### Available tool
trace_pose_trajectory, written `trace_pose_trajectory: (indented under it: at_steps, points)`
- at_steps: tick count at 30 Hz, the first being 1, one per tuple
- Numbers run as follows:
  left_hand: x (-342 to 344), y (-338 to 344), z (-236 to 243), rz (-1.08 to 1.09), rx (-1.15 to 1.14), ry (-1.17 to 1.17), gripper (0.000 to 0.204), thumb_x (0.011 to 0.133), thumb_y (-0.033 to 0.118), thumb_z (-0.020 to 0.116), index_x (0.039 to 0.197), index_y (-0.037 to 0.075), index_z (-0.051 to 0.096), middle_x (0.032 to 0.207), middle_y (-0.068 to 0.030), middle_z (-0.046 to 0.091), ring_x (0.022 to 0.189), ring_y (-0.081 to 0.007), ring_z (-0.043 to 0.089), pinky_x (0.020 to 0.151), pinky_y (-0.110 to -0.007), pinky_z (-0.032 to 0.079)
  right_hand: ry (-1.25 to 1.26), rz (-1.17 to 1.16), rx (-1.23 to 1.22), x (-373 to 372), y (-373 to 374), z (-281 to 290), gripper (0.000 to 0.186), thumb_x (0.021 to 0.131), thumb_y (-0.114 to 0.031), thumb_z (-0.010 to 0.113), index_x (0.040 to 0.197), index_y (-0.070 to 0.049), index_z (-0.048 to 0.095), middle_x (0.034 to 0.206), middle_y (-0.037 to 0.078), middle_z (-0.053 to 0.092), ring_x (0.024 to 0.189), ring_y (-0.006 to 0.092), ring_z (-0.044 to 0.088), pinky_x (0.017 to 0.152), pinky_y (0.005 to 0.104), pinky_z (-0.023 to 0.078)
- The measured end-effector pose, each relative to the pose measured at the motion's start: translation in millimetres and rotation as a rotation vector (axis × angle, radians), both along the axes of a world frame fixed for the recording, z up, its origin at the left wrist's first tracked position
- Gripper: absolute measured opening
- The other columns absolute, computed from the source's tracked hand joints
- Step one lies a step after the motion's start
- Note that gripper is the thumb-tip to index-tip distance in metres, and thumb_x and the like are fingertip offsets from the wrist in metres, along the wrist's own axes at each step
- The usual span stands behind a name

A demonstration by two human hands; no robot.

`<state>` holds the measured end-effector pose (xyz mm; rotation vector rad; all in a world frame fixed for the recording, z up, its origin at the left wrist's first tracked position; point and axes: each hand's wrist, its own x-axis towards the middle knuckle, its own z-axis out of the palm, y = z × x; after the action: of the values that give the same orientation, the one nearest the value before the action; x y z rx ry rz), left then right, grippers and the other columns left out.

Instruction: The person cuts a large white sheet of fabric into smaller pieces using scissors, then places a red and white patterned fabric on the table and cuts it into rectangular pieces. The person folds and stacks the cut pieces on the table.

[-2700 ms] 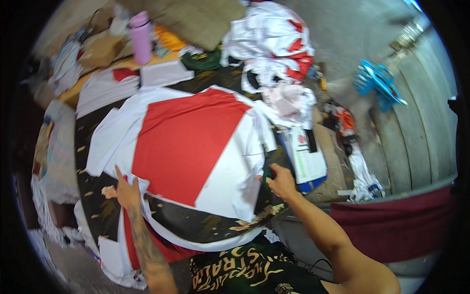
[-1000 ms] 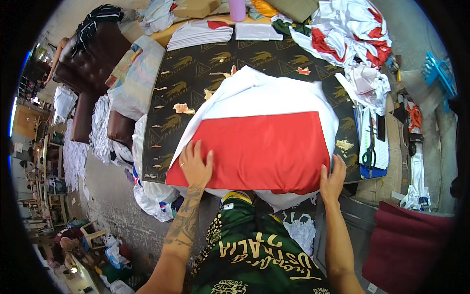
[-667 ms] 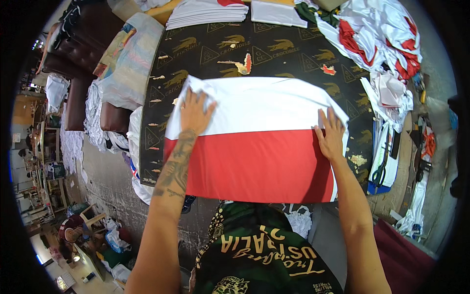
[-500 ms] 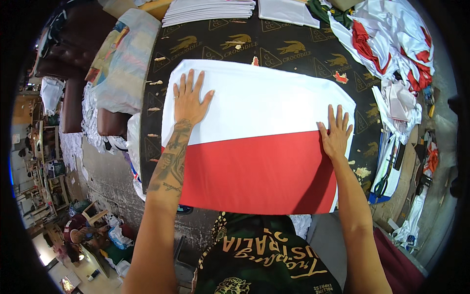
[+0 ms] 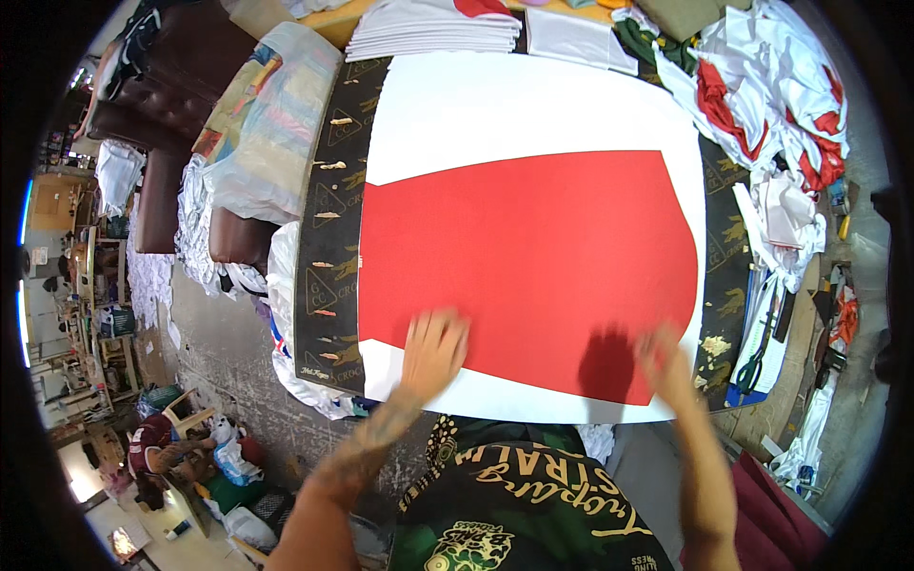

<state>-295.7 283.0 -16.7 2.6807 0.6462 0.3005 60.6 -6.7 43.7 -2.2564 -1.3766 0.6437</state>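
A large red-and-white cloth sheet point(image 5: 533, 266) lies spread flat over a black table point(image 5: 333, 238). Its red panel has white margins at the far side, along the right and at the near corners. My left hand point(image 5: 436, 352) rests on the near left part of the red, fingers stretched out and blurred at the tips. Over the near right part is my right hand point(image 5: 664, 357), smeared by motion, with its shadow on the red beside it. Whether its fingers pinch anything does not show.
A stack of folded white cloth point(image 5: 433, 33) lies along the far edge, beside a flat white piece point(image 5: 581, 43). Crumpled white-and-red cloth point(image 5: 733, 105) heaps at the far right. Dark-handled scissors point(image 5: 752, 366) lie at the right edge. Leftward stands a plastic-covered bundle point(image 5: 271, 143).
The sheet now reaches farther away, showing a larger red panel with white around it. Both hands have come back toward me from its far part; the left has also moved right.
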Motion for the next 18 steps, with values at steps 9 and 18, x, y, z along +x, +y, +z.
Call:
trace_pose_trajectory:
  at_steps: [9, 18]
  points:
    - [-138, -124, -141, 1.347, -2.028, -1.017, 0.147, 0.079, 0.104, 0.044, 0.172, -0.001, -0.002, 0.179, -0.0245, -0.004, 0.165, -0.0451, 0.007, 0.131, -0.067, 0.007, 0.841, -1.232, 0.205, -104, -205, -164, 0.038, 0.096, -0.011, 0.074, 0.131, -0.014, 0.058, 0.092, 0.003, 0.066, 0.067, 0.0135, 0.060, 0.058, 0.0286, 0.049]
    - [-235, -202, -49, 1.140, -1.438, -0.787, 0.051, 0.107, 0.007, 0.063, 0.155, -0.001, 0.045, 0.149, -0.0185, 0.062, 0.137, -0.0333, 0.061, 0.116, -0.050, 0.048, 0.926, -1.069, 0.174, -158, -284, -59, 0.029, 0.089, -0.012, 0.088, 0.111, -0.002, 0.072, 0.094, 0.003, 0.073, 0.084, 0.0103, 0.065, 0.068, 0.0277, 0.050]
